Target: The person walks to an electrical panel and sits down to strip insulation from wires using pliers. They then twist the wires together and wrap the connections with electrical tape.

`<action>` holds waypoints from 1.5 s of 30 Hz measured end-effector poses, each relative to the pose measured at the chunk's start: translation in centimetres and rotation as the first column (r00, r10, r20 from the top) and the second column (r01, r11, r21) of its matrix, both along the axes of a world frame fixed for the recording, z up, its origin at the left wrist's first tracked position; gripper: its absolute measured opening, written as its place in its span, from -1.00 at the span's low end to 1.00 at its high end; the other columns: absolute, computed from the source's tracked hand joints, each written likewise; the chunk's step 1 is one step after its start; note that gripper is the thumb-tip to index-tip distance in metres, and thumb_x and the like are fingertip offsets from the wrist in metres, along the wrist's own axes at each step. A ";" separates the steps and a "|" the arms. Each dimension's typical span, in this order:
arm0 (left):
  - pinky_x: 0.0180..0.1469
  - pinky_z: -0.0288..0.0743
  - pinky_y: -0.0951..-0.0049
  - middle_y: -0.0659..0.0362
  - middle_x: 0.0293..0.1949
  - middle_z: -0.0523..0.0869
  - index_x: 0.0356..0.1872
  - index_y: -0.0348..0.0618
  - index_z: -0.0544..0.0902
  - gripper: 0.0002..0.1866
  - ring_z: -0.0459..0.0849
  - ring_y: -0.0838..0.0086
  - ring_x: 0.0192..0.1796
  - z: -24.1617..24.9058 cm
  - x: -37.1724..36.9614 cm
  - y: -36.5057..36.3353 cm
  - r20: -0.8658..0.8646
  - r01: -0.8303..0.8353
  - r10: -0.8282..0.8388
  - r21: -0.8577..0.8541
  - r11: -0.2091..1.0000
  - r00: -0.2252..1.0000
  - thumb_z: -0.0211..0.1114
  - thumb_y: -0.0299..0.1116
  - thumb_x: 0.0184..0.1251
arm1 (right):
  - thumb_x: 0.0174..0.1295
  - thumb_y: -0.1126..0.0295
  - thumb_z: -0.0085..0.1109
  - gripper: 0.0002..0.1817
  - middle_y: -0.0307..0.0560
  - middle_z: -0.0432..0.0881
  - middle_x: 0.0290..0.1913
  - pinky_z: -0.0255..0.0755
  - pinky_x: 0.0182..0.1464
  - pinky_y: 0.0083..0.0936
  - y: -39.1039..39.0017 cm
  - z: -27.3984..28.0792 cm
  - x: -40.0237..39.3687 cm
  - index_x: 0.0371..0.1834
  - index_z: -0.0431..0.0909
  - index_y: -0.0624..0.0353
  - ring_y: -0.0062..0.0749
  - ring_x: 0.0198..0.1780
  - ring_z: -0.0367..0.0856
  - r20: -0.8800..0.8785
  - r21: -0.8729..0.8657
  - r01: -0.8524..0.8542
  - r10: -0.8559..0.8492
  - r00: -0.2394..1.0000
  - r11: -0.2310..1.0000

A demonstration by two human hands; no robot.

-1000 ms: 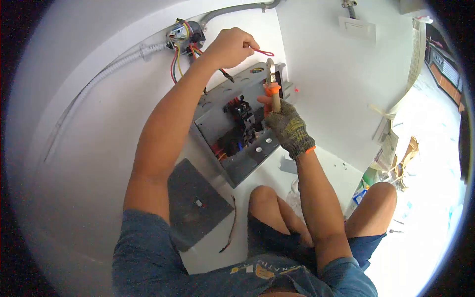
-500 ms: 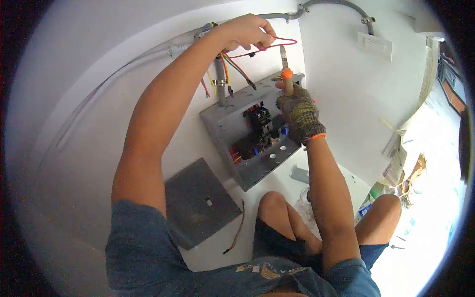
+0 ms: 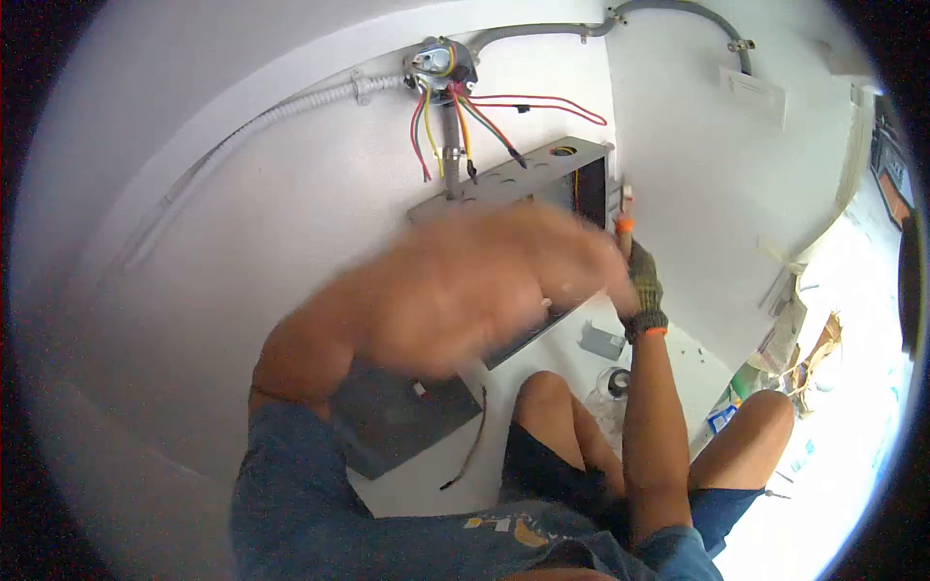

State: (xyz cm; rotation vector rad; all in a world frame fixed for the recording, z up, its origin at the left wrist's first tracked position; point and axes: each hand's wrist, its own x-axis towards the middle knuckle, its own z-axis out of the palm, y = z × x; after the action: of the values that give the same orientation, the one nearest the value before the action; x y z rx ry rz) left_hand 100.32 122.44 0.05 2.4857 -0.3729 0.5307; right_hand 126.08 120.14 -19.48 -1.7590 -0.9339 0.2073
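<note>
Tool with an orange collar stands right of centre, gripped by the gloved right hand; the blurred left hand overlaps it, hold unclear; red wire loops at upper centre.

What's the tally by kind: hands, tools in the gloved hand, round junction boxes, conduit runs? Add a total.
Hands: 2 (bare left hand, gloved right hand)
Tool: 1
Round junction box: 1
Conduit runs: 3 (white conduit, upper grey conduit, lower grey conduit)
Total: 7
</note>
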 end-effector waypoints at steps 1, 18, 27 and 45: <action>0.24 0.45 0.31 0.05 0.09 0.71 0.14 -0.23 0.64 -0.67 0.65 0.30 0.14 -1.4 0.1 -1.5 -0.057 0.132 -0.139 -0.109 0.985 0.989 0.10 -0.30 0.51 | 0.23 0.17 0.17 -0.58 0.17 0.67 -0.02 0.48 0.07 -0.01 1.8 -4.5 2.1 0.14 0.59 0.01 0.15 0.01 0.63 0.199 0.094 0.064 -0.082 0.977 0.994; 0.10 0.53 0.32 0.08 -0.08 0.73 -0.08 -0.14 0.73 -0.79 0.68 0.29 -0.01 2.0 -0.1 6.6 0.544 -0.474 0.251 0.317 0.821 0.800 0.20 -0.43 0.36 | 0.23 0.21 0.12 -0.53 -0.04 0.62 0.11 0.45 0.17 -0.12 -8.4 -30.9 1.9 0.24 0.54 -0.01 -0.02 0.16 0.55 0.235 -0.611 0.465 -0.415 0.879 0.641; 0.23 0.50 0.25 0.11 -0.06 0.74 -0.12 -0.07 0.76 -0.78 0.65 0.22 0.11 2.1 2.6 17.4 0.365 -0.429 0.236 0.836 0.342 0.901 0.21 -0.46 0.28 | 0.20 0.23 0.14 -0.50 -0.06 0.62 0.10 0.43 0.22 -0.18 -4.7 -31.9 2.6 0.24 0.54 0.08 -0.04 0.17 0.55 0.562 -0.165 0.492 -0.329 0.759 0.855; -0.27 0.54 0.53 0.19 -0.41 0.78 -0.22 -0.22 0.77 -0.84 0.69 0.59 -0.36 3.5 6.8 19.4 0.602 -0.490 0.310 0.158 0.857 0.736 0.45 -0.35 0.29 | 0.05 0.45 0.27 -0.46 0.10 0.56 0.07 0.49 0.14 -0.14 2.5 7.5 -7.5 0.19 0.51 0.18 0.08 0.09 0.58 0.522 0.433 -0.081 -0.176 0.835 0.898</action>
State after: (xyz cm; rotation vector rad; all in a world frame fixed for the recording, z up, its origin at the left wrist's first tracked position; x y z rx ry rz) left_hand 107.16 141.85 3.54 2.6758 -0.1197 1.5153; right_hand 118.53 122.68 -12.01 -1.4218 -1.2284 -0.5487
